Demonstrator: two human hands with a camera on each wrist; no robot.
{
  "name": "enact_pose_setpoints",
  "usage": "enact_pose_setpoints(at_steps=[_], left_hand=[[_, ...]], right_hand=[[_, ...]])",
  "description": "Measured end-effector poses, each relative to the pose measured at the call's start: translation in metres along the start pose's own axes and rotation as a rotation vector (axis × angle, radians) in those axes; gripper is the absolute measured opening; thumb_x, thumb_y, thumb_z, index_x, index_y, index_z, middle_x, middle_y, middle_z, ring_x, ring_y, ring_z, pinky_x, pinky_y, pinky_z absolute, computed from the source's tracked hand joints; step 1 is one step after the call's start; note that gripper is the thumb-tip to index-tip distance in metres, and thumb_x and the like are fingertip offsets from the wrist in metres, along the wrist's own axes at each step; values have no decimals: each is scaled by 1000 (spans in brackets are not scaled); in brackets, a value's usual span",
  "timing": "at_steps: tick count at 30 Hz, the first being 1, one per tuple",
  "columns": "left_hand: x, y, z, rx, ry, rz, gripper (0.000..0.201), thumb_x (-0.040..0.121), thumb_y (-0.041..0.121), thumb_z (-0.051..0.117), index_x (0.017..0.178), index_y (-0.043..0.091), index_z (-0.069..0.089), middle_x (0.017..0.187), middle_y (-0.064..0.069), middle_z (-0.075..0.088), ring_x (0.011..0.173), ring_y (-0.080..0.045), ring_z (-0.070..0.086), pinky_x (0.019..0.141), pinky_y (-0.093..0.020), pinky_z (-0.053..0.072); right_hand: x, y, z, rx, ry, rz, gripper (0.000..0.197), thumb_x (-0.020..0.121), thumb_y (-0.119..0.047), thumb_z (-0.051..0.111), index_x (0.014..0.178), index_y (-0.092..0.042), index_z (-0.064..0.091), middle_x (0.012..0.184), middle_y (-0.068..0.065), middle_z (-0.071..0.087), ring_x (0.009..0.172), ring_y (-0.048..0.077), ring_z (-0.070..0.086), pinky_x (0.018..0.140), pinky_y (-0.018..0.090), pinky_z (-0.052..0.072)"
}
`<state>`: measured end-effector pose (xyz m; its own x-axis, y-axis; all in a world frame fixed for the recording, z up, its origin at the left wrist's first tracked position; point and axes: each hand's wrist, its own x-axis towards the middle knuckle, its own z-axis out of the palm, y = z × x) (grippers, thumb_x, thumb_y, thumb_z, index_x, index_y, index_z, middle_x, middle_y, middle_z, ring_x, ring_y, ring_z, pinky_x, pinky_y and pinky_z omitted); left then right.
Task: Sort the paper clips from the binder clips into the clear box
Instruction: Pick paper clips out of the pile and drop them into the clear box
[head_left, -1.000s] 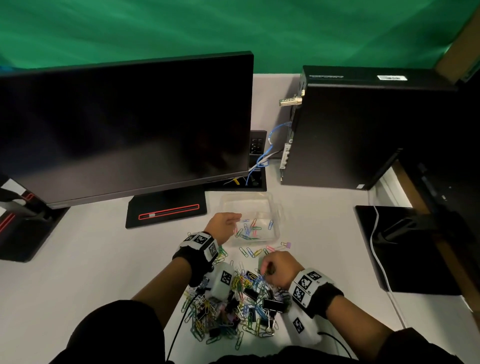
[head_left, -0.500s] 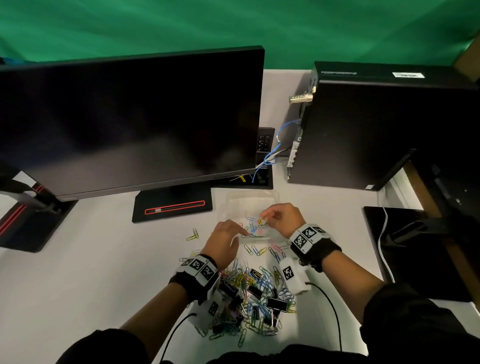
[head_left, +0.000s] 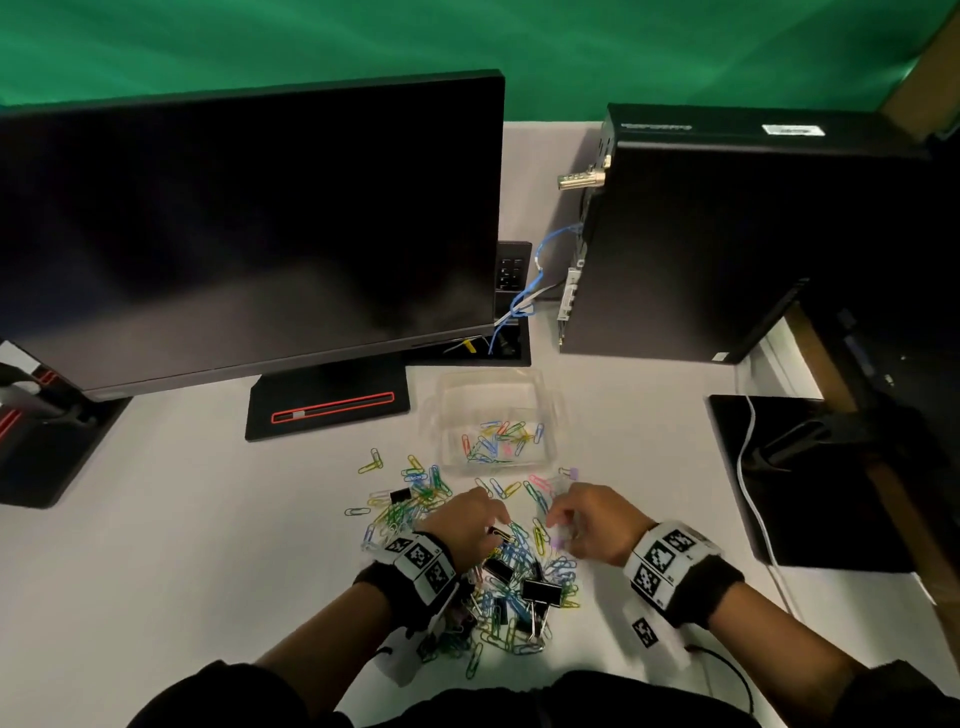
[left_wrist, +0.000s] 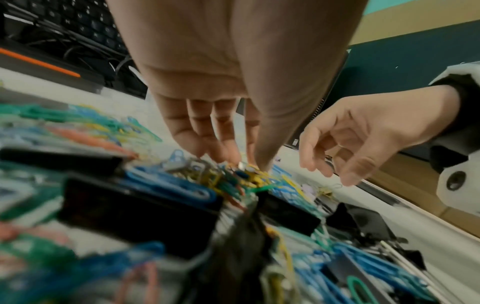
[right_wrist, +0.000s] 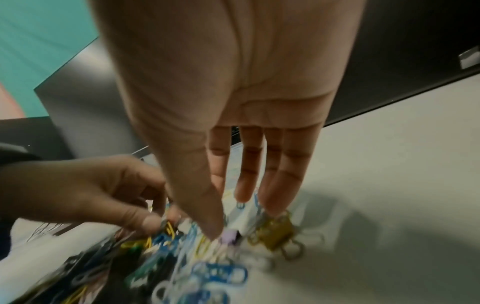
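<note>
Now, line by line:

Left hand (head_left: 470, 525): down over the left-centre of the heap, fingers and thumb brought together at their tips on the tangled clips; the left wrist view is blurred, so whether a clip is actually pinched I cannot tell.

Right hand (head_left: 592, 522): just right of the left one, low over the heap's right edge, fingers loosely extended downward and thumb tip (right_wrist: 213, 230) close to a small lilac clip (right_wrist: 228, 238); nothing seen gripped (the blur is heavy here too).

Paper clips (head_left: 410, 499): coloured, mixed in a heap on the white desk (head_left: 182, 545) near the person, with strays spread toward the far side.

Binder clips (head_left: 543, 592): black ones lie among the paper clips in the near part of the heap; a gold one (right_wrist: 275, 234) sits just beside the right fingertips.

Clear box (head_left: 550, 410): on the desk beyond the heap, with a shallow layer of coloured paper clips in its near half.

Monitor (head_left: 249, 234): far left, dark.

Computer case (head_left: 727, 234): far right, black.
</note>
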<state>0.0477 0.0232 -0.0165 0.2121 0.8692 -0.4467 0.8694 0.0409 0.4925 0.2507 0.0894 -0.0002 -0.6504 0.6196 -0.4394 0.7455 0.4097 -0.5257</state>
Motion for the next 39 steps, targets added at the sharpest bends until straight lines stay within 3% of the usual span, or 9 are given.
enact_pose_setpoints(at_steps=[7,11,15,19,23,27,30,34,39], left_hand=[[2,9,15,20,104,-124,34,83,41,59,101,14,53,107,-7,52,95,-25,55,81,-33,44],[2,11,15,6,113,-125,31,84,37,60,100,12,54,103,-8,53,95,-26,54,78,-31,43],[3,11,15,-34,143,-151,27,83,33,64,98,13,55,92,-2,47,97,-25,55,78,-30,41],[3,10,16,-48,163,-166,25,84,29,64,103,14,57,107,-8,58,100,-23,55,84,-30,42],[3,9,14,-70,175,-156,21,85,25,63,102,12,62,105,-8,57,101,-23,55,86,-29,42],[2,6,10,-116,187,-181,15,85,17,62,98,11,65,92,0,48,100,-24,58,85,-27,43],[0,6,7,-132,196,-183,13,85,12,59,96,9,67,93,-4,52,99,-23,59,83,-25,43],[-2,3,3,-154,233,-203,21,85,2,51,95,10,67,100,-6,57,102,-23,57,85,-24,43],[-4,-4,-8,-215,275,-238,22,87,3,50,93,11,70,104,-6,61,101,-21,59,86,-25,44]], right_hand=[[-26,1,29,-61,-94,7,63,66,-27,78,121,-23,48,109,0,42,83,15,45,71,21,36],[-26,1,43,-112,-101,18,77,66,-33,77,132,-22,39,125,1,38,108,23,51,89,29,44],[-23,1,48,-40,-25,8,54,72,-31,74,120,-21,51,111,-3,43,102,17,50,82,24,39],[-21,2,48,22,38,-21,24,77,-23,70,100,-20,65,93,-6,47,82,9,46,72,19,33],[-23,9,44,155,102,37,23,75,-20,74,97,-17,69,91,-7,60,69,-1,49,73,17,38],[-24,16,36,302,149,101,14,74,-19,75,87,-21,71,77,-10,65,62,1,54,73,25,51],[-26,15,32,453,176,145,12,74,-20,76,77,-25,66,66,-12,62,50,0,55,55,21,48],[-25,10,27,690,200,211,14,73,-13,76,79,-5,67,59,5,62,40,12,54,38,17,40],[-11,6,23,834,268,231,10,78,1,68,78,-9,69,64,7,65,43,12,58,45,20,49]])
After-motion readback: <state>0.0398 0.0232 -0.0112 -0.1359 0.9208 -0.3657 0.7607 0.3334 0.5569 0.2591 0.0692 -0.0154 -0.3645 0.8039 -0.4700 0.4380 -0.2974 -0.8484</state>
